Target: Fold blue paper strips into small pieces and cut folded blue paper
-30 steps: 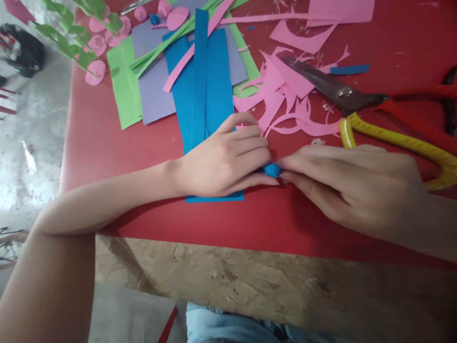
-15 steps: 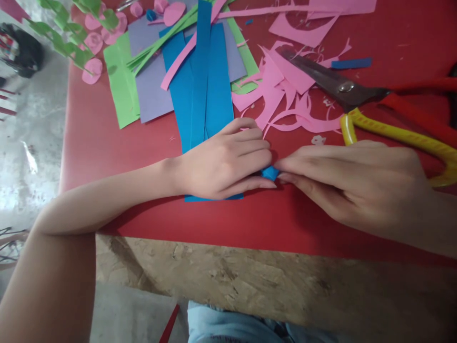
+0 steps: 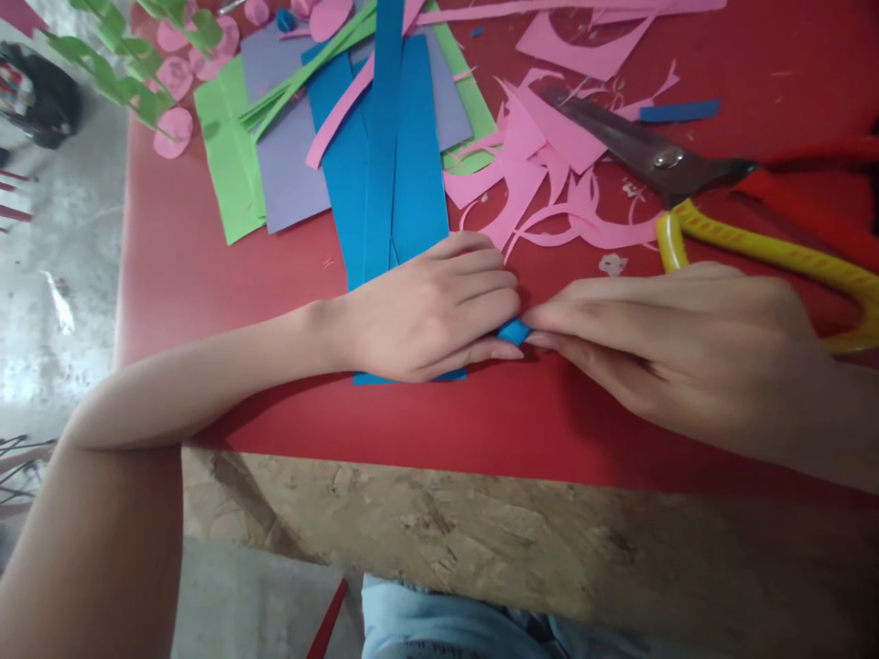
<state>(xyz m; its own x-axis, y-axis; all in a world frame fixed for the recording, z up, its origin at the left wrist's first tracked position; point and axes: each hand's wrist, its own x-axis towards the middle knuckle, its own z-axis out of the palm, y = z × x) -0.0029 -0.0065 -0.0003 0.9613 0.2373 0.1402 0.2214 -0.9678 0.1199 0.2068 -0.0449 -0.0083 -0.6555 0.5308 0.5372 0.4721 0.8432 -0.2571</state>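
A small folded piece of blue paper is pinched between my two hands, low over the red tabletop. My left hand grips its left side between thumb and curled fingers, and the wrist lies across a blue paper sheet. From the right, my right hand pinches the piece's other end with thumb and forefinger. Part of the piece is hidden by the fingers. Just behind my right hand lie scissors with yellow and red handles, their blades over pink paper scraps.
Purple and green sheets lie under the blue one, with green strips and a pink strip on top. Rolled pink paper flowers and green paper curls sit at the far left. The table has a chipboard front edge.
Both hands have shifted very slightly left, still pinching the blue piece, which has turned a little between the fingertips. The rest of the table looks the same.
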